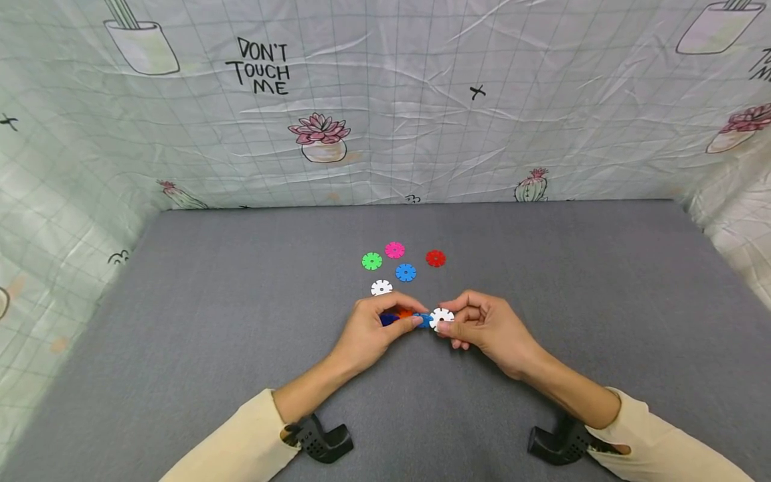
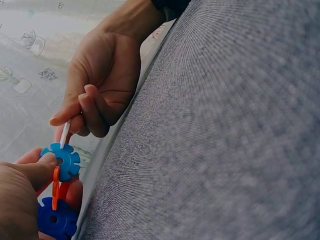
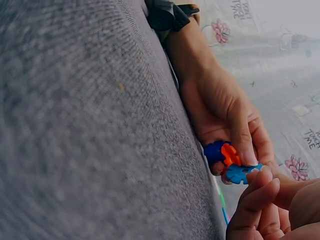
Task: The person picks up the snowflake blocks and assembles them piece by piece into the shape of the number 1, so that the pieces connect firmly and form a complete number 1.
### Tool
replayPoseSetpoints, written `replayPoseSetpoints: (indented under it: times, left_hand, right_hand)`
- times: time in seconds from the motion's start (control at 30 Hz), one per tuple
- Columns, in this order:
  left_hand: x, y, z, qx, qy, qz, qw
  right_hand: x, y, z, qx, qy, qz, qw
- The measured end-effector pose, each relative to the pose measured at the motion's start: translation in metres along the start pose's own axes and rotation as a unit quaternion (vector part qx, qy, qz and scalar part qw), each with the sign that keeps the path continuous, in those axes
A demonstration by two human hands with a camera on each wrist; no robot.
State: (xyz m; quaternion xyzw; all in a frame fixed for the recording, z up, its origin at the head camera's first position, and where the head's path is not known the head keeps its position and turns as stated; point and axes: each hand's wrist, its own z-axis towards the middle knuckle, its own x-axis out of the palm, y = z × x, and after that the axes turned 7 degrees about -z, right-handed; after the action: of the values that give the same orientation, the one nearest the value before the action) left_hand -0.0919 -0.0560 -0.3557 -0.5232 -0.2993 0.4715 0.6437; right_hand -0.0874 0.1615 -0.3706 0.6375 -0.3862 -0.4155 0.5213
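Observation:
My left hand (image 1: pixel 369 329) pinches a light blue notched disc (image 2: pixel 64 161) between thumb and fingers. Slotted crosswise to it is an orange disc (image 2: pixel 56 187), and beyond that a dark blue disc (image 2: pixel 56 218), so the three make a short chain. With thumb and fingertips my right hand (image 1: pixel 495 332) holds a white notched disc (image 1: pixel 442 319) by its edge. That white disc meets the rim of the light blue one, standing edge-on in the left wrist view. In the right wrist view my right fingers hide it.
On the grey table (image 1: pixel 241 301) behind my hands lie loose notched discs: green (image 1: pixel 371 261), pink (image 1: pixel 394 250), blue (image 1: pixel 405 272), red (image 1: pixel 436 258) and white (image 1: pixel 382 287). The white one is partly covered by my left hand. A patterned cloth (image 1: pixel 397 80) hangs along the far edge.

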Motion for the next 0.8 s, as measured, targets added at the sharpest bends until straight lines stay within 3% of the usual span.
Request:
replayPoseSetpoints:
  times: [0.57,0.8]
  left_hand:
    - [-0.0001,0.0007,-0.0009,0.020,-0.008,-0.020,0.9996]
    - [0.0019,-0.0009,-0.0025,0.044,-0.014,-0.011,0.9989]
  right_hand:
    - [0.0045,-0.0022,-0.0007,-0.013,0.002,0.025,0.9996]
    - [0.0068,-0.0041,-0.0007,-0.015,0.007,0.034,0.9993]
